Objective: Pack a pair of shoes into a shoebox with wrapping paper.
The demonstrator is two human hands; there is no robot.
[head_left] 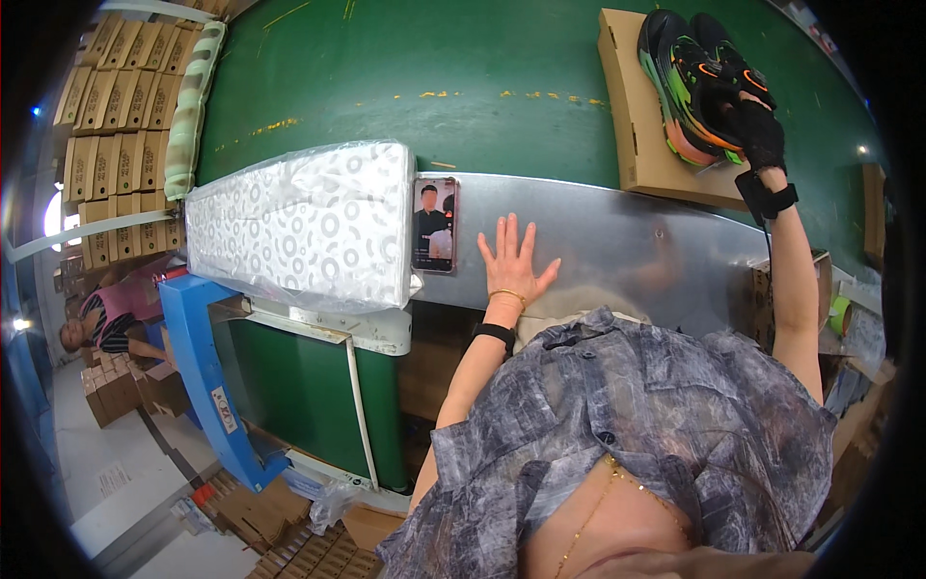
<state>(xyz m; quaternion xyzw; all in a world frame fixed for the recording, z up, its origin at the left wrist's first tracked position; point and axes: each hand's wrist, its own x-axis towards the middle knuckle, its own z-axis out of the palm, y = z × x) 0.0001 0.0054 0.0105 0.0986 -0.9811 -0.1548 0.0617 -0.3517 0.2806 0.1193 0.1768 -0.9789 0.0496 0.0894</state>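
Note:
My left hand (513,268) lies flat with its fingers spread on the metal tabletop (617,227), holding nothing. A gold bracelet and a black band are on that wrist. At the far right my right hand (758,135), in a black glove, is closed at the heel end of a pair of black sneakers (678,92) with green and orange parts. Its fingertips are partly hidden, and whether it grips one shoe or both is hard to see. The sneakers are over a brown cardboard shoebox (629,125). Left of my left hand lies a phone (436,224) with a lit screen.
A plastic-wrapped white block with grey patterns (299,227) rests left of the phone. Beyond is a green conveyor belt (434,87). A blue machine frame (207,376) stands at the left, near stacked shoeboxes (121,101) and another person (125,304). A tape roll (841,316) is at right.

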